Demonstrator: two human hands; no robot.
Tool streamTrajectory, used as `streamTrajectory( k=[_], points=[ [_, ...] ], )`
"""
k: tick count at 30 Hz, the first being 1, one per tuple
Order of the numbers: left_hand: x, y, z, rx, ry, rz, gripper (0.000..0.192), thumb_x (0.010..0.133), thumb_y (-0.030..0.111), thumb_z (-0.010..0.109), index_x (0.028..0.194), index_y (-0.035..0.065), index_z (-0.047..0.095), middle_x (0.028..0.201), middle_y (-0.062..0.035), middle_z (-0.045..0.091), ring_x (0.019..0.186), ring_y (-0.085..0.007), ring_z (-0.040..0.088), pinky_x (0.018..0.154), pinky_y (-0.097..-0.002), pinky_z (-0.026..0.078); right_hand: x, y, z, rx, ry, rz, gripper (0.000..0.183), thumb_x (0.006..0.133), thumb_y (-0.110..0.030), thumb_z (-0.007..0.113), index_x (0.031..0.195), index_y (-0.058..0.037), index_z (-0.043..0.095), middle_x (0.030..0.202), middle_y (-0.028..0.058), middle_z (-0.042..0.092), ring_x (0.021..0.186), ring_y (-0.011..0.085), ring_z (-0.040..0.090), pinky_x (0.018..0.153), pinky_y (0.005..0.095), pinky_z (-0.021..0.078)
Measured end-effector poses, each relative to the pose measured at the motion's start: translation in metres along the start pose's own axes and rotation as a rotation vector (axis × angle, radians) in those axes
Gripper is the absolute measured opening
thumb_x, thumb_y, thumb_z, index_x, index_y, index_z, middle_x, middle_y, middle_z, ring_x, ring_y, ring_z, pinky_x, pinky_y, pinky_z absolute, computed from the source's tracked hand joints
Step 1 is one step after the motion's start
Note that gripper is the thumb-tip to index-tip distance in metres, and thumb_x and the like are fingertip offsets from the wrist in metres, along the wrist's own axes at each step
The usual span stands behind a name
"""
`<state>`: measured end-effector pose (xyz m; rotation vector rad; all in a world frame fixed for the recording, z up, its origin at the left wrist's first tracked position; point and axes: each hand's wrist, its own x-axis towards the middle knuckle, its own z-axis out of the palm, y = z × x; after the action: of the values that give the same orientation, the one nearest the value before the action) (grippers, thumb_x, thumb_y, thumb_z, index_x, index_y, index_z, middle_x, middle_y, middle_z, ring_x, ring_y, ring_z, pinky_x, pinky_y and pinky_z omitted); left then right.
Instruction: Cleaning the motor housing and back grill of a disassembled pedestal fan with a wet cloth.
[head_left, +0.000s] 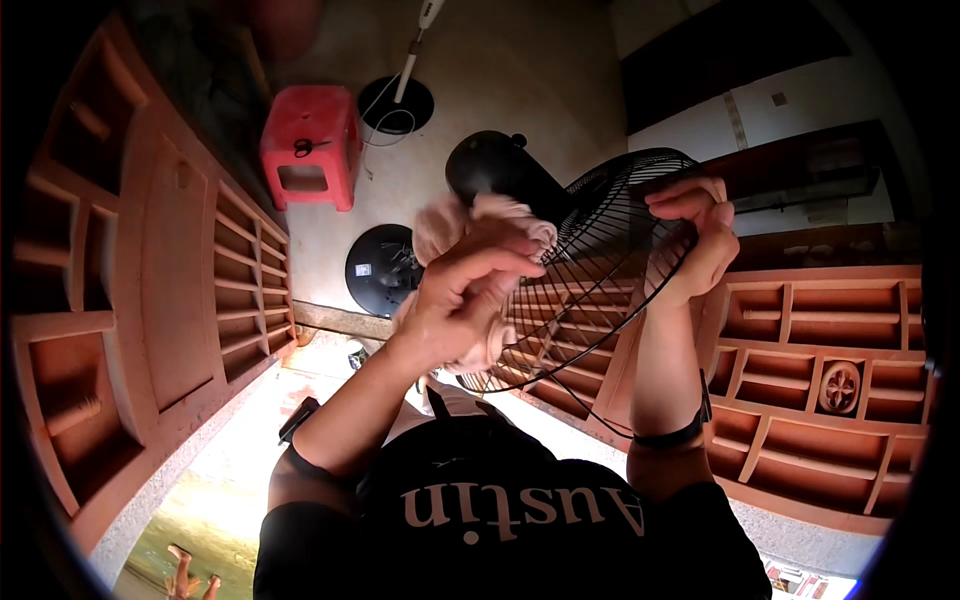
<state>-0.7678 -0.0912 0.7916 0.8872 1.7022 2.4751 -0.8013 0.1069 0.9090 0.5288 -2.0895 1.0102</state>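
Note:
A pale pink cloth (491, 341) is bunched in my left hand (457, 300), pressed to the wire grille near the fan motor. The black wire grille of an electric fan (577, 322) is tilted up in front of my chest. Its black motor housing (499, 169) points away from me. My right hand (697, 240) holds the grille's rim at its right side, with the fingers curled over the wires. Part of the cloth lies beyond my left hand against the housing; the grille's far side is partly hidden by the hands.
A red plastic stool (311, 112) bears black scissors (304, 148). Beside it stands a fan's round base (415, 112) with a pole and cord. A black disc (379, 270) with small parts on it lies on the floor. Wooden door panels (176, 262) flank both sides. Another person's legs (182, 574) show at lower left.

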Motion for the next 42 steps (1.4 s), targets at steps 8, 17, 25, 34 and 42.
streamTrajectory(
  k=[8,17,25,34,42],
  points=[
    [-0.035,-0.099,0.011,-0.004,0.306,-0.203,0.032,0.085,0.012,0.06,0.113,-0.0006,0.053,0.118,-0.0108,0.047,0.087,-0.0198,0.058,0.071,-0.0278,0.051,-0.005,0.004,0.004,0.037,0.021,-0.015,0.061,0.095,-0.034,0.023,0.06,0.0017,0.057,0.068,0.013,0.058,0.075,0.019,0.048,0.07,0.0297,0.0381],
    [-0.055,-0.248,0.002,-0.533,0.284,-0.612,0.027,0.088,0.012,0.046,0.107,-0.0008,0.06,0.085,-0.0081,0.061,0.072,-0.014,0.059,0.066,-0.025,0.047,-0.005,-0.007,0.002,-0.007,-0.064,0.074,0.062,0.096,-0.037,0.02,0.061,0.0007,0.056,0.07,0.0129,0.055,0.075,0.0178,0.048,0.069,0.0282,0.0382],
    [-0.039,-0.198,-0.002,-0.353,0.276,-0.965,0.028,0.088,0.021,0.05,0.104,0.0022,0.063,0.093,-0.0083,0.064,0.079,-0.0139,0.06,0.072,-0.0258,0.047,0.002,0.01,0.0,-0.072,0.042,-0.062,0.055,0.093,-0.027,0.021,0.062,0.001,0.055,0.067,0.0135,0.059,0.074,0.0193,0.049,0.072,0.0311,0.0387],
    [-0.011,0.009,-0.008,-0.013,0.444,-0.601,0.026,0.086,0.025,0.066,0.094,0.0005,0.065,0.083,-0.0012,0.062,0.074,-0.007,0.052,0.069,-0.0208,0.041,0.004,0.008,0.006,-0.002,0.104,-0.013,0.049,0.094,-0.021,0.032,0.056,-0.0031,0.056,0.058,0.0066,0.056,0.07,0.0198,0.049,0.073,0.0333,0.0358],
    [0.063,0.163,0.079,-0.303,0.39,-0.226,0.044,0.091,0.033,0.057,0.114,-0.004,0.053,0.102,-0.008,0.061,0.083,-0.0103,0.058,0.071,-0.0225,0.046,0.004,-0.044,-0.022,0.572,-0.261,-0.028,0.103,0.066,-0.068,0.065,0.133,0.0038,0.037,0.133,0.0246,0.041,0.125,0.0319,0.039,0.105,0.0426,0.0262]
  ],
)
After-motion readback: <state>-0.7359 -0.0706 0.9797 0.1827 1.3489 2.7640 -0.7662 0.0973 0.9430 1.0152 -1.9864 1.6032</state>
